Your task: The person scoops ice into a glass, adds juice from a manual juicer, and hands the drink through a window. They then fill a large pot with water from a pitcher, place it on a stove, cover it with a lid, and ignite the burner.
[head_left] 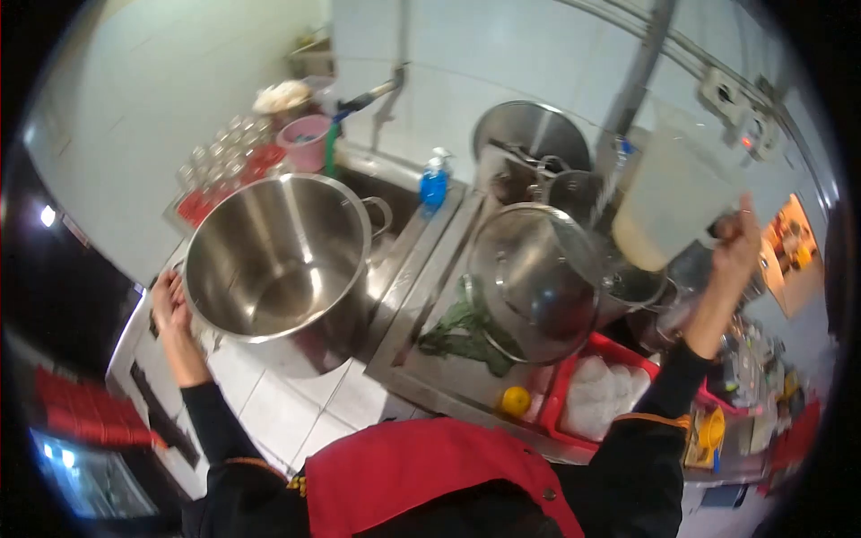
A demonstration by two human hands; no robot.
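Note:
My left hand (170, 303) is closed at the near left side of a large steel stockpot (269, 260), where its handle sits. The pot's mouth faces me, and its inside looks bare and shiny. Raised at the right, my right hand (739, 235) grips a translucent plastic pitcher (673, 184) by its handle side. A pale yellowish tint shows low in the pitcher, which hangs tilted over the steel pots. Below it, a round steel lid (536, 285) leans on the counter beside a dark green cloth (466, 334).
A blue soap bottle (434, 183) stands behind the sink edge. Glasses (220, 157) and a pink bucket (305, 143) sit at back left. A yellow ball-like item (515, 401) lies near a red tray (554, 403) holding whitish items. Wall sockets (735, 103) are at upper right.

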